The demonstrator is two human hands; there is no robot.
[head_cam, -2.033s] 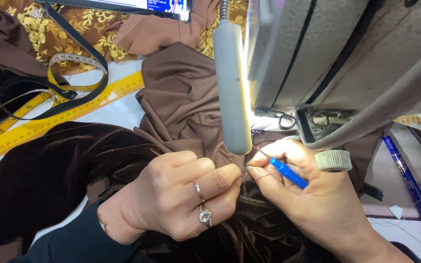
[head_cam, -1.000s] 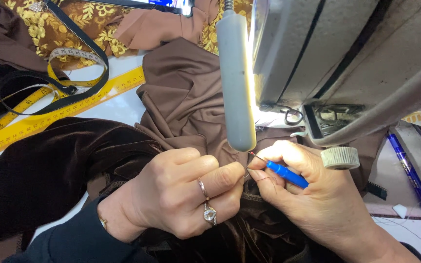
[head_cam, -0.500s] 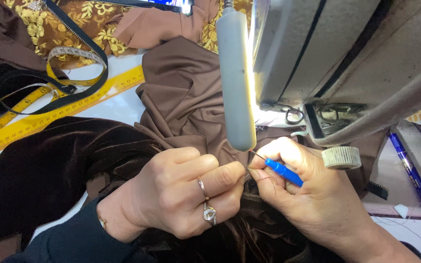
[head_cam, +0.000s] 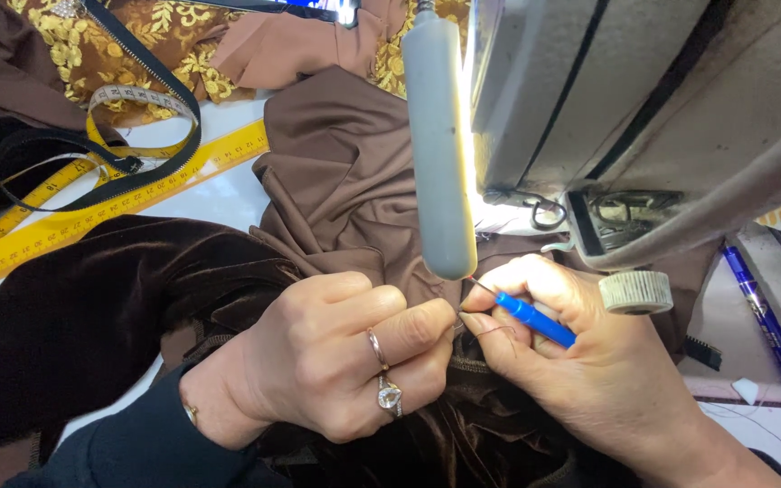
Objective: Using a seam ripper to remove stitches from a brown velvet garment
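I am partway through picking a seam in the dark brown velvet point(head_cam: 74, 325). My left hand point(head_cam: 336, 357) is curled shut, its fingers point(head_cam: 427, 327) pinching the cloth at the seam just below the grey lamp point(head_cam: 436, 145) of the sewing machine point(head_cam: 644, 108). My right hand point(head_cam: 580, 361) is closed around the blue seam ripper point(head_cam: 535, 321), whose thin metal tip points at the spot where my two hands almost touch. A loose reddish thread point(head_cam: 490, 333) curls by my right thumb, so I judge some stitches are already cut; how much seam is left I cannot tell, since my hands hide it. Compared with two seconds ago, my hands have barely shifted: same pinch, same hold, the ripper angled slightly closer to the seam. The yellow ruler point(head_cam: 92, 212) lies on the desk point(head_cam: 219, 194), well apart.
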